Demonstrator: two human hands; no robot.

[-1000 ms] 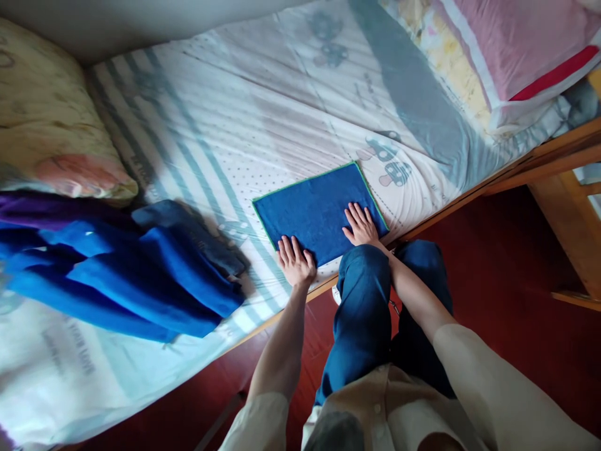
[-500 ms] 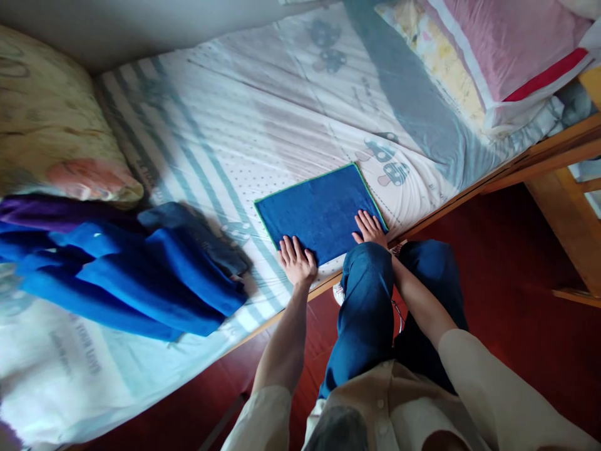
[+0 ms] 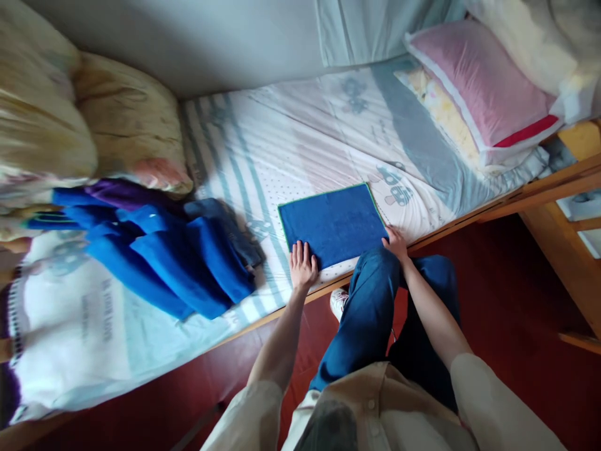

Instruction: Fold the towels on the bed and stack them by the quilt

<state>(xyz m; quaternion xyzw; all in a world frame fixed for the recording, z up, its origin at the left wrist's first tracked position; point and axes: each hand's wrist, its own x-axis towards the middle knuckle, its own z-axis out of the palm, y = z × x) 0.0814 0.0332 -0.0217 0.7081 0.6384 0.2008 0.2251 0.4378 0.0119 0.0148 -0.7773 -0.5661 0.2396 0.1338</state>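
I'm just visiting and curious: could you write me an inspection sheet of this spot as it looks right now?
Surface: bed sheet, pale with stripes and cartoon prints.
Job's things: folded blue towel lying flat near the bed's edge.
Clutter: blue clothes pile; pink pillow; yellowish bedding.
Grips: left hand flat at the towel's near left corner; right hand at its near right corner.
Cables: nothing seen.
Surroundings: red floor, wooden bed frame.

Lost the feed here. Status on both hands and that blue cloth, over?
Left hand flat on folded blue cloth's near-left corner. Right hand at its near-right corner, grip unclear. Heap of blue clothes lies apart, left of it.
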